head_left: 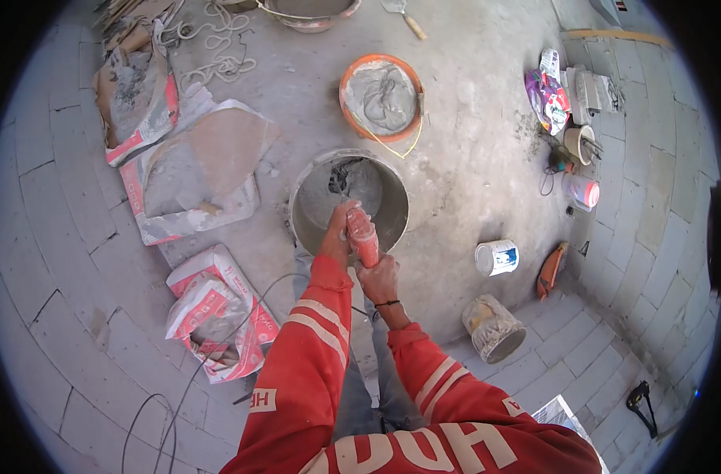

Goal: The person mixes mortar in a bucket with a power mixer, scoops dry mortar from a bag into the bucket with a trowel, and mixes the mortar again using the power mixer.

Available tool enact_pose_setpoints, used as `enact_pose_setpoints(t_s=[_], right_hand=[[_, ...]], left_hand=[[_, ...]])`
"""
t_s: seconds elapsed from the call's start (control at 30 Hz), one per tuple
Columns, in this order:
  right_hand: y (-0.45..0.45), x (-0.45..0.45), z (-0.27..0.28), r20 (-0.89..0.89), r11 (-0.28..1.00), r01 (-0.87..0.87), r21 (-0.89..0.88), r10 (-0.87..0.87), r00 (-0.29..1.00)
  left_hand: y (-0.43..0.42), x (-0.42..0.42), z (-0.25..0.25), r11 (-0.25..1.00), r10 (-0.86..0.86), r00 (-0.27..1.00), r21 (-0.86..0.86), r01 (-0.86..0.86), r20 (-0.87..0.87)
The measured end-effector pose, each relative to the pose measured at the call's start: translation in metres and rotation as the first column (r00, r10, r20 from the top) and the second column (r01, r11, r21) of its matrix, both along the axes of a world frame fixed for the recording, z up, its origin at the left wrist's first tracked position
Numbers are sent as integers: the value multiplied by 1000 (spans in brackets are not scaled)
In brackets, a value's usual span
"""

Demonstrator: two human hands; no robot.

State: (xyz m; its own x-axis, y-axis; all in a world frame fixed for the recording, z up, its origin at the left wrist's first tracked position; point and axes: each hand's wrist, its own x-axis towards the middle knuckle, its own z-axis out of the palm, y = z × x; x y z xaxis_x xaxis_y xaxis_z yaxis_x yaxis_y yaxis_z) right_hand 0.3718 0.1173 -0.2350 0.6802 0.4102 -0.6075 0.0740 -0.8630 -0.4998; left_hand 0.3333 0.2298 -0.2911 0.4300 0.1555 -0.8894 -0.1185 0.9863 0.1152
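Observation:
A red, dust-covered power drill (363, 238) points down over a large grey bucket (398, 207). My left hand (339, 227) is closed around its front part, near the bucket's rim. My right hand (380, 283) grips the rear of the drill, closer to my body. Inside the bucket lies wet grey mortar (362, 183), with a dark churned spot where the drill's lower end reaches in; the tip itself is hard to make out. Just beyond stands an orange bucket (347, 107) filled with smooth grey mix, its wire handle hanging over the near side.
Torn cement bags (238, 296) lie on the left, with a cable (188, 383) running past them. A white paint tub (496, 257) and a dirty bucket (491, 328) are on the right. A trowel (408, 20) and another basin (309, 22) sit at the far end.

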Motion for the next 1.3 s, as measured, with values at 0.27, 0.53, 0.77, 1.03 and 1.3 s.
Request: enact_pose_setpoints(t_s=[0.27, 0.53, 0.77, 1.03, 1.3], right_hand=[[-13, -10, -2, -2, 1000, 1, -24, -1, 1000], [-11, -10, 4, -13, 997, -42, -66, 41, 999], [-16, -13, 2, 12, 999, -5, -34, 6, 1000], [-23, -18, 8, -4, 994, -9, -109, 9, 1000], [-25, -17, 11, -27, 994, -26, -103, 23, 999]], left_hand=[[-14, -14, 3, 997, 21, 1000, 74, -21, -5], [-29, -18, -29, 988, 152, 988, -25, -152, 29], [-40, -23, -46, 989, 142, 989, -35, -141, 38], [-38, -22, -13, 994, 111, 994, -22, -110, 18], [-60, -37, -55, 990, 139, 988, -47, -137, 59]])
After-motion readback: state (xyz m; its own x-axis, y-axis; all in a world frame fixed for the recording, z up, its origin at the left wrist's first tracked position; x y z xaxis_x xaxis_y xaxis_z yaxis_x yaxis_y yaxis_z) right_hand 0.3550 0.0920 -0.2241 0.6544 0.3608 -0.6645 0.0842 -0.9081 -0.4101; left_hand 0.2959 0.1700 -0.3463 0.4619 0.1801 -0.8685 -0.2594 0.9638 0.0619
